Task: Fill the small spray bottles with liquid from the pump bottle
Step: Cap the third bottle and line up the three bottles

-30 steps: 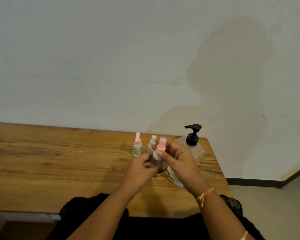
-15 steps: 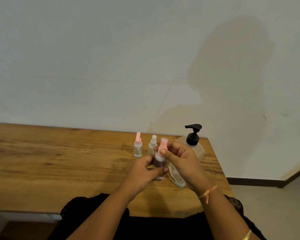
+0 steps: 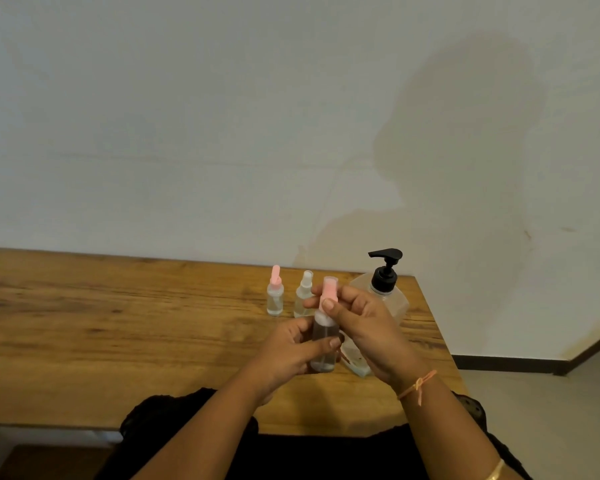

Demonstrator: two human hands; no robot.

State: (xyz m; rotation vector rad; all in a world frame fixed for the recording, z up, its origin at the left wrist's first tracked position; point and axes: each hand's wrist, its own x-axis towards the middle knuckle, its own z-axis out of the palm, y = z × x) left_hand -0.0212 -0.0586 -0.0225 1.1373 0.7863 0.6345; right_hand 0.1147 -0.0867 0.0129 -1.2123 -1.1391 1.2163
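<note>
Over the wooden bench [image 3: 118, 341], at 8 o'clock from the large clear black-topped pump bottle [image 3: 383, 281] — left hand [image 3: 288, 358] grips the small clear plastic spray bottle [image 3: 321, 329] by its body, right hand [image 3: 368, 323] pinches its pink cap [image 3: 329, 289]; light, slick, likely safest held mid-body.

Soft dim light, slightly blurred; person's shadow falls on wall [image 3: 465, 133].

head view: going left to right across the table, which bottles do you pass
standing pink-capped spray bottle → white-capped spray bottle → held pink-capped spray bottle → pump bottle
</note>
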